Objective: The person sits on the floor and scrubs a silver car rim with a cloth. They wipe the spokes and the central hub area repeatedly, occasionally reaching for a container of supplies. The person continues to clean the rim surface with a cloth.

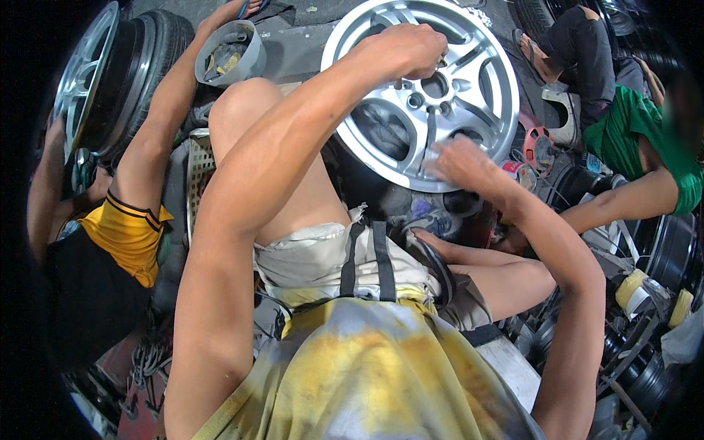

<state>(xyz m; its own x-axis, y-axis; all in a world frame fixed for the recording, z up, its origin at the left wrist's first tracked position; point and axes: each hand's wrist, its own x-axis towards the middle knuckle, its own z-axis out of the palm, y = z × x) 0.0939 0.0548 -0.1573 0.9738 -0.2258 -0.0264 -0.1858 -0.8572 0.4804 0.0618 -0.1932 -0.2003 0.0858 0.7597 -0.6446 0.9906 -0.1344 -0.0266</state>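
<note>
A silver alloy wheel rim [505, 103] with several spokes lies face up in front of my knees. My left hand [412, 53] reaches over its far left part, fingers curled closed beside the centre hole; whatever they pinch, if anything, is hidden or too small to name. Over the near right edge of the wheel is my right hand [467, 169], smeared by motion. Its fingers look bent towards the spokes, but the blur hides whether they hold anything.
A pale bucket [259, 53] holding dark scraps stands beyond my left knee. At left, a person in yellow shorts [126, 233] sits by an upright wheel with a tyre [158, 70]. Another person in green [623, 130] is at right. Dark rims [636, 370] and cables crowd the lower right.
</note>
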